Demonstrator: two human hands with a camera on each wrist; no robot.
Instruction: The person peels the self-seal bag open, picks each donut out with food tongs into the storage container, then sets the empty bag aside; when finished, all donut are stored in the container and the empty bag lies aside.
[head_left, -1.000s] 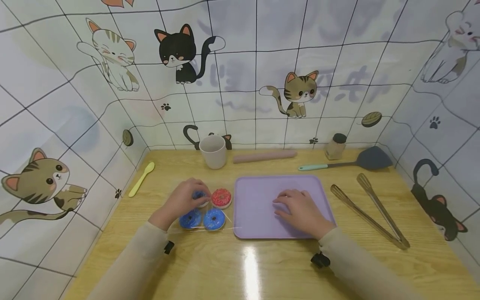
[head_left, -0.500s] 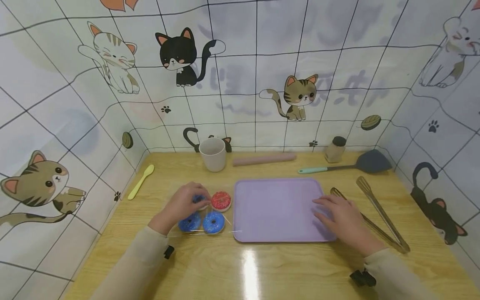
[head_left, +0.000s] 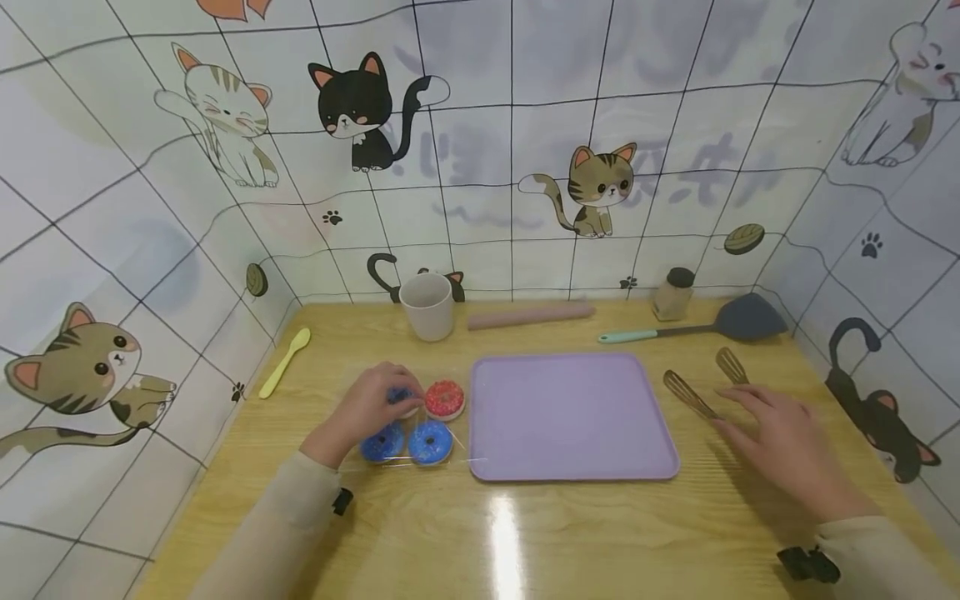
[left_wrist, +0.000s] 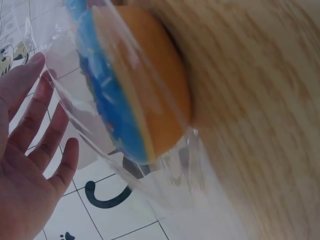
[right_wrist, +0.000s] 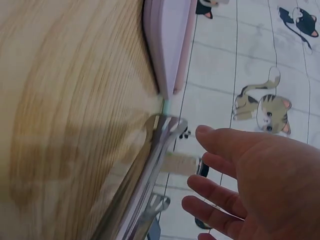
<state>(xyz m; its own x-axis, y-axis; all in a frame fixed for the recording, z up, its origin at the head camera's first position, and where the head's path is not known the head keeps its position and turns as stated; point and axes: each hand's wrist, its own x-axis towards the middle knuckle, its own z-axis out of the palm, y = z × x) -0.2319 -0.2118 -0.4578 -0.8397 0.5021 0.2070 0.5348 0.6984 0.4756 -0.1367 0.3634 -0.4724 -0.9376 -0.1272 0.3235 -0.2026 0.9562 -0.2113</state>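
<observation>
My left hand (head_left: 372, 406) rests with straight fingers on a clear plastic pack (head_left: 408, 425) of doughnuts: a red one (head_left: 444, 399) and two blue ones (head_left: 430, 442) show, and another is partly under my fingers. In the left wrist view, the open palm (left_wrist: 27, 160) lies beside a wrapped blue doughnut (left_wrist: 135, 90). My right hand (head_left: 776, 437) hovers open, fingers spread, over the metal tongs (head_left: 693, 398), right of the purple tray (head_left: 570, 417). The right wrist view shows that hand (right_wrist: 245, 185) just above the tongs (right_wrist: 145, 190), holding nothing.
Along the back wall stand a beige cup (head_left: 427, 306), a pink rolling pin (head_left: 531, 315), a small shaker jar (head_left: 672, 293) and a dark spatula (head_left: 697, 327). A yellow spoon (head_left: 283, 360) lies at the left. Tiled walls close in three sides.
My right hand has left the purple tray and moved right, ending over the tongs. My left hand has stayed on the doughnut pack.
</observation>
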